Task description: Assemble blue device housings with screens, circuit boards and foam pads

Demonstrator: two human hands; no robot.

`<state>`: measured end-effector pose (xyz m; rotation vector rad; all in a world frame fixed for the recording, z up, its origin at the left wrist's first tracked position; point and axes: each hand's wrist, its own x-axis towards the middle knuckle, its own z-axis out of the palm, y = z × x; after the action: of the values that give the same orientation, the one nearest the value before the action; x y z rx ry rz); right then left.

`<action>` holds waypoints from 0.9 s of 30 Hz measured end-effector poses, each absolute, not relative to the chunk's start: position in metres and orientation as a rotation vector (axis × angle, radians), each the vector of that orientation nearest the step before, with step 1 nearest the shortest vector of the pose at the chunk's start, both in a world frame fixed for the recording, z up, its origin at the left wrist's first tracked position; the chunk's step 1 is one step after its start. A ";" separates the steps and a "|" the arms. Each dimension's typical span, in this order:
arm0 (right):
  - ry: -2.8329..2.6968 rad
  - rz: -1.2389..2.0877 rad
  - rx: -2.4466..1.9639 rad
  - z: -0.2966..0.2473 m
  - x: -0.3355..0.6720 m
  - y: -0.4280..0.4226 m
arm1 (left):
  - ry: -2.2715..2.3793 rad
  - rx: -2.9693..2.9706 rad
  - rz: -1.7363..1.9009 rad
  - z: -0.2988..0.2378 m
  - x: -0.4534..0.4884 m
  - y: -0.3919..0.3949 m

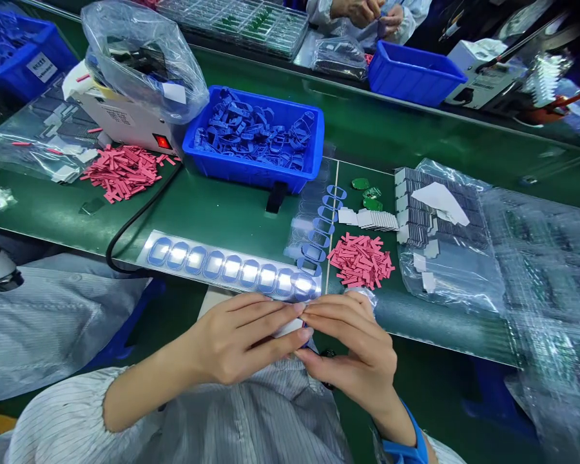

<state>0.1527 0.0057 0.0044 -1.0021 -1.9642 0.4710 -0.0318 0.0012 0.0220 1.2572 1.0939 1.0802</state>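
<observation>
My left hand (244,338) and my right hand (350,351) meet just below the table's near edge, fingers pinched together. Between them sits a small white piece (290,327), held by both and mostly hidden. Right above my fingertips lies a clear strip (229,265) carrying a row of blue oval frames under glare. A second clear strip (321,222) with more blue frames runs away from me. A heap of pink strips (361,260) lies to the right of it, with a row of small white pads (370,219) and green oval boards (370,193) behind.
A blue bin (207,154) full of blue frames stands mid-table. Left of it are a bagged white machine (130,116), its black cable (135,219) and another pink heap (120,171). Plastic bags of grey-white parts (439,232) fill the right. Another person's hands (367,13) work across the belt beside another blue bin (413,71).
</observation>
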 end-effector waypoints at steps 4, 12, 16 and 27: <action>-1.957 0.451 -1.074 0.004 0.157 0.002 | 1.026 1.376 0.926 0.019 -0.038 0.009; -2.113 0.251 -1.121 0.012 0.154 0.001 | 0.802 0.289 0.775 0.013 -0.007 -0.005; -2.072 0.375 -1.106 0.010 0.156 0.003 | 0.794 0.180 0.786 0.012 0.003 -0.012; -1.621 1.273 -1.452 -0.027 0.175 -0.023 | 1.036 0.221 0.974 -0.002 -0.048 -0.002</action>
<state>0.1747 -0.0229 -0.0269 -1.4520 -1.6212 1.2726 -0.0482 -0.0015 -0.0016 0.2214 1.0359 0.9738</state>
